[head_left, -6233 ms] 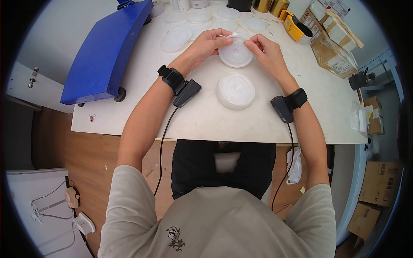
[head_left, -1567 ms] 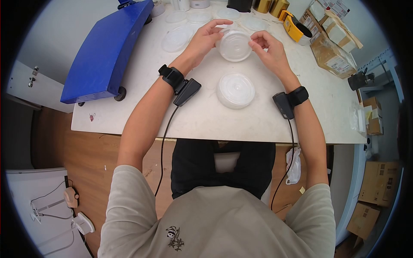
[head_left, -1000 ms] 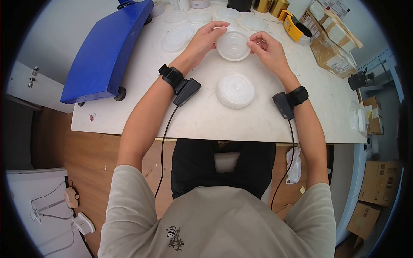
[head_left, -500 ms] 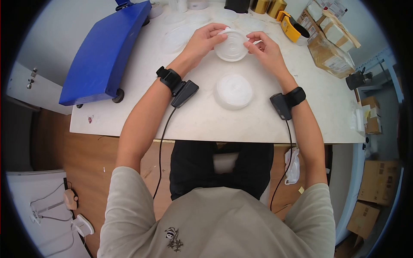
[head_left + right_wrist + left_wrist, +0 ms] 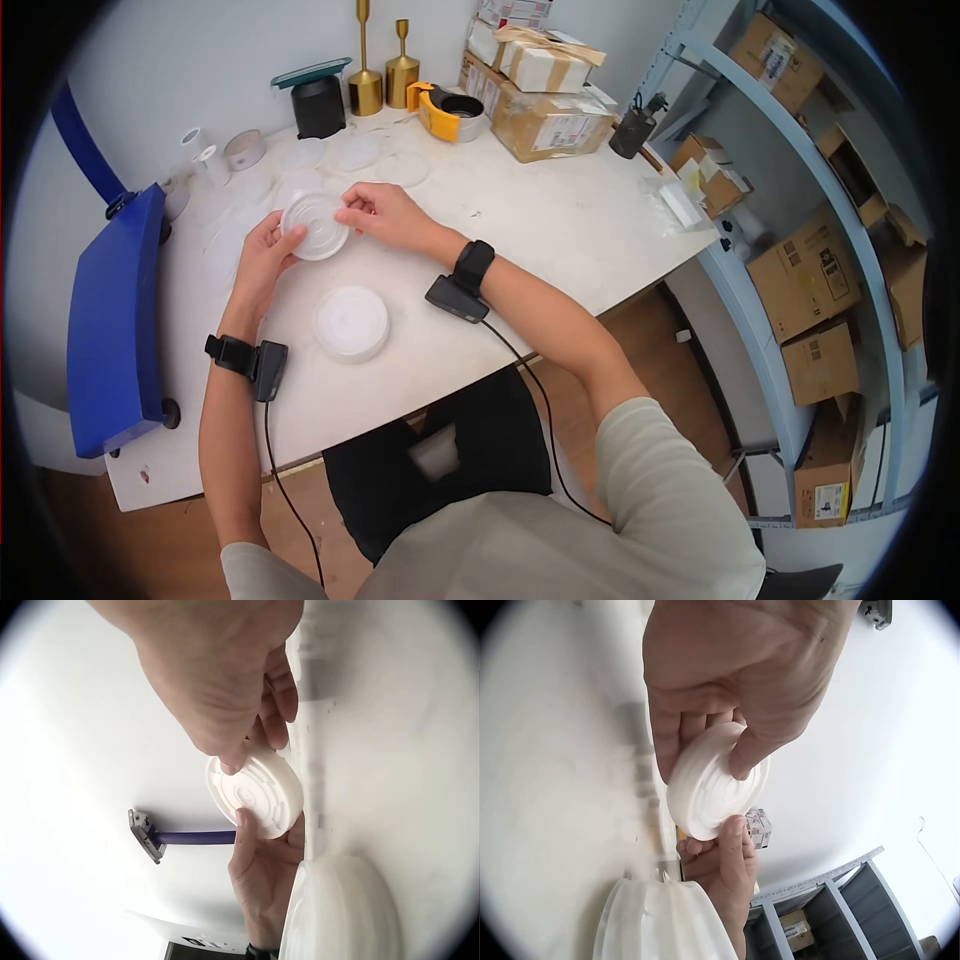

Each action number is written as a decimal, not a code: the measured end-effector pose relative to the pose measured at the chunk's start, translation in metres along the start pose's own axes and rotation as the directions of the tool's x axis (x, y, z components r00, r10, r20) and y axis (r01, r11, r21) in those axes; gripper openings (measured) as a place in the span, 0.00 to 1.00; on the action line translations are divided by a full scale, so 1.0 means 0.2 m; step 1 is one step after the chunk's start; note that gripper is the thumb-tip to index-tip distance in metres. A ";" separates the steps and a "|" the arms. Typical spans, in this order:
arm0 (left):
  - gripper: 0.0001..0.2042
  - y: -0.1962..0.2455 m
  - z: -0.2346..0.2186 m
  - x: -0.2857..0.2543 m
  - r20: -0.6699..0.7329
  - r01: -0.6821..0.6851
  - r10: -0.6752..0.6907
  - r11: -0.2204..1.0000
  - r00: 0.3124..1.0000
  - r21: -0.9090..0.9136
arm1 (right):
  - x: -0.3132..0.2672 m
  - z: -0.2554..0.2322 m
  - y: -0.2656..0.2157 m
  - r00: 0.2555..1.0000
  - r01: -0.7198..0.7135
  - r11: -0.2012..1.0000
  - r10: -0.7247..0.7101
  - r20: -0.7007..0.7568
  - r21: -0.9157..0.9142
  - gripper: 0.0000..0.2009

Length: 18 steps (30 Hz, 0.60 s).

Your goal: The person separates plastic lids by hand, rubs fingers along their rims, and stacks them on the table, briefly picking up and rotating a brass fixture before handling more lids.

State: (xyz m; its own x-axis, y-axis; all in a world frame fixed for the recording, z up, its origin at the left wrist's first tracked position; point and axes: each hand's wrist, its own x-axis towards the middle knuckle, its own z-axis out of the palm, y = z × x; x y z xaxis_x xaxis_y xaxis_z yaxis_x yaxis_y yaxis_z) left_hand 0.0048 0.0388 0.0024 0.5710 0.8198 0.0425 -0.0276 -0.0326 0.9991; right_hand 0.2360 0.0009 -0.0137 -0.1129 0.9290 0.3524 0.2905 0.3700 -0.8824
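A round translucent white lid (image 5: 318, 228) is held tilted above the table by both hands. The left hand (image 5: 262, 262) grips its left edge, thumb lying on the ringed face, also seen in the left wrist view (image 5: 727, 780). At the opposite rim the right hand (image 5: 385, 215) pinches it between thumb and fingers; the right wrist view shows that thumb on the lid (image 5: 259, 791). Nearer the person, a stack of similar round lids (image 5: 352, 323) stands on the white table (image 5: 540, 240).
Several flat clear discs (image 5: 402, 169) lie behind the hands. A blue machine (image 5: 115, 320) stands at the left. Along the back are gold holders (image 5: 402, 82), a black container (image 5: 319, 106), a yellow-and-black tape tool (image 5: 440, 112) and taped boxes (image 5: 552, 122). Shelving (image 5: 740, 290) stands at the right.
The head view has turned to the right, so the table and hands appear further left. Both hands still hold the lid; earlier the left fingers were spread wider around it.
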 end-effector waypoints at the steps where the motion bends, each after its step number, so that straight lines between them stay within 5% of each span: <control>1: 0.18 0.00 0.00 0.01 -0.026 0.003 -0.002 1.000 1.000 0.020 | 0.00 -0.01 -0.01 0.999 0.046 0.997 -0.046 0.001 -0.060 0.12; 3: 0.18 -0.01 0.00 0.02 -0.042 -0.003 0.003 1.000 0.999 0.005 | -0.03 -0.02 -0.01 0.997 0.082 0.990 -0.083 -0.005 -0.114 0.13; 7: 0.16 0.01 -0.01 0.00 -0.152 0.026 -0.033 0.999 0.988 -0.045 | 0.01 -0.14 0.05 0.927 0.212 0.779 -0.352 -0.131 -0.591 0.14; 13: 0.17 -0.07 -0.02 0.04 -0.175 -0.009 -0.035 0.969 0.984 -0.246 | 0.01 -0.32 0.25 0.969 -0.084 0.534 -0.153 -0.194 -0.841 0.27; 16: 0.16 -0.07 -0.01 0.03 -0.192 -0.024 -0.027 0.966 0.981 -0.258 | 0.03 -0.33 0.33 0.989 -0.072 0.543 -0.068 -0.129 -0.837 0.25; 18: 0.17 -0.08 -0.02 0.05 -0.173 0.000 -0.045 0.968 0.984 -0.251 | 0.04 -0.32 0.27 0.996 -0.018 0.667 -0.056 -0.073 -0.745 0.22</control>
State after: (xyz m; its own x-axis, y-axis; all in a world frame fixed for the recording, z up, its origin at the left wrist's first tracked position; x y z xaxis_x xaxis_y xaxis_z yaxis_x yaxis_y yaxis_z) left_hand 0.0071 0.0503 -0.0128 0.4212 0.9070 -0.0035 -0.2326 0.1118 0.9661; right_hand 0.3115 0.0275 -0.0393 -0.0589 0.9043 0.4229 0.9035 0.2284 -0.3625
